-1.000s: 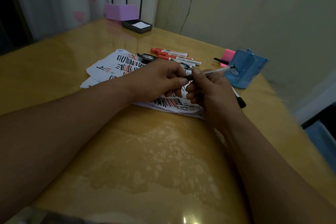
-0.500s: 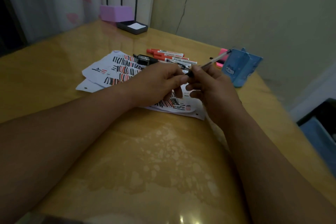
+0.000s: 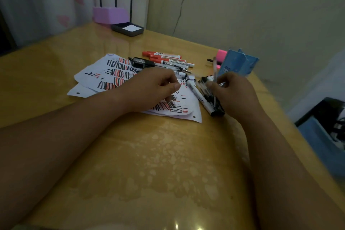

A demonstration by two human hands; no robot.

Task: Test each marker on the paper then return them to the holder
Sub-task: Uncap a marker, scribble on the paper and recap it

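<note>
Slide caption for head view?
Right hand holds a clear pen upright by the blue holder; left hand over the marked paper.

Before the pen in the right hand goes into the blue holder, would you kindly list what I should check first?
1. Grip: ok. The right hand holds the clear pen upright.
2. Pen capped: cannot tell, it is blurred.
3. Blue holder standing, just beyond the right hand: ok.
4. Room inside the holder: cannot tell, its inside is hidden.
5. Left hand out of the way: ok. It is over the paper, apart from the pen.
6. All others returned: not ok. The red markers and black markers lie on the table.
</note>
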